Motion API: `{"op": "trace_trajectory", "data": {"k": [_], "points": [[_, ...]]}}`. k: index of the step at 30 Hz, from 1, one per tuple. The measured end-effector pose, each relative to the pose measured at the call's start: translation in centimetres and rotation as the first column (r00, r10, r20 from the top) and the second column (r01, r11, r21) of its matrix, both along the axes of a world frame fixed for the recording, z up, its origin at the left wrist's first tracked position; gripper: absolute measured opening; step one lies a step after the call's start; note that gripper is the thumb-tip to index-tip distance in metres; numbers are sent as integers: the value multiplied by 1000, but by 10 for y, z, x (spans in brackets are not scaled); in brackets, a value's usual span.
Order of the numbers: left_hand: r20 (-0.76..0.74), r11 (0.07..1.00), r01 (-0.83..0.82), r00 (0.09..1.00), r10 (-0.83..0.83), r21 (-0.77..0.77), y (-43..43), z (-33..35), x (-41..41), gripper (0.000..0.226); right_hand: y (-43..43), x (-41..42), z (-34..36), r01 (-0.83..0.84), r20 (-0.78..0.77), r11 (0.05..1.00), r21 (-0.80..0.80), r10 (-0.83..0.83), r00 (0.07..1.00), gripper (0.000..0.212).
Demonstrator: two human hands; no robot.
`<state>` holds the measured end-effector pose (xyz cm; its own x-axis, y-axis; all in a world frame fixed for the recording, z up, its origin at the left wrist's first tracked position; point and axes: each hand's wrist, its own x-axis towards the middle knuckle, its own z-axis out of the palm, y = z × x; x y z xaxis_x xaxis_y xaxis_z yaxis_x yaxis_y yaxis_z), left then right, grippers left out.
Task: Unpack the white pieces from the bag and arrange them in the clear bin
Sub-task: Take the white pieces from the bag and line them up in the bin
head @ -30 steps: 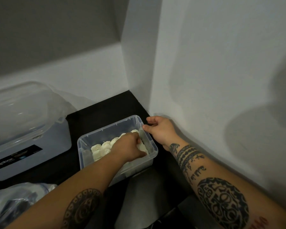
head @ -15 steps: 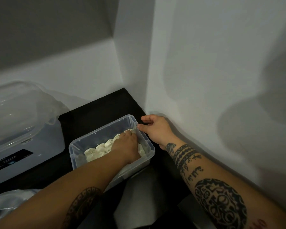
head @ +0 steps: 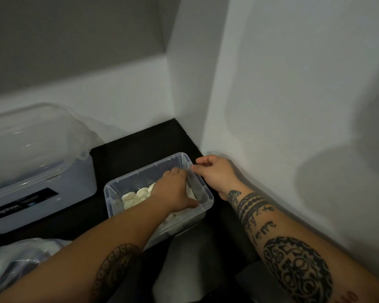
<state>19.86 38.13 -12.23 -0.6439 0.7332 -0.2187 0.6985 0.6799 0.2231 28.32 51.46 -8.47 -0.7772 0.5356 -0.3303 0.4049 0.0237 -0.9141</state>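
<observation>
A: Where's the clear bin [head: 202, 194]?
B: On the dark tabletop [head: 140, 147], in the far right corner just beside the white wall [head: 293, 95]. The white pieces [head: 137, 194] lie in a layer on its floor, most visible toward the bin's left side.

A: And the hands?
B: The left hand [head: 173, 190] is down inside the bin, palm down over the pieces at the right end, thumb stretched toward the near wall. Its fingertips are hidden, so I cannot tell whether it grips a piece. The right hand [head: 214, 171] is outside, pinching the bin's far right rim between thumb and curled fingers.

A: The bag?
B: A crinkled clear bag [head: 15, 261] sits at the near left, blurred, well apart from the bin.

A: Anything else?
B: A larger lidded container [head: 37, 169] with a dark label stands left of the bin.
</observation>
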Motion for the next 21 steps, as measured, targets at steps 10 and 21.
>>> {"op": "trace_trajectory", "data": {"k": [10, 21], "points": [[-14, 818, -175, 976, 218, 547, -67, 71, -17, 18, -60, -26, 49, 103, -190, 943, 316, -44, 981, 23], [148, 556, -433, 863, 484, 710, -279, 96, -54, 19, -264, -74, 66, -220, -228, 927, 305, 295, 928, 18]]}}
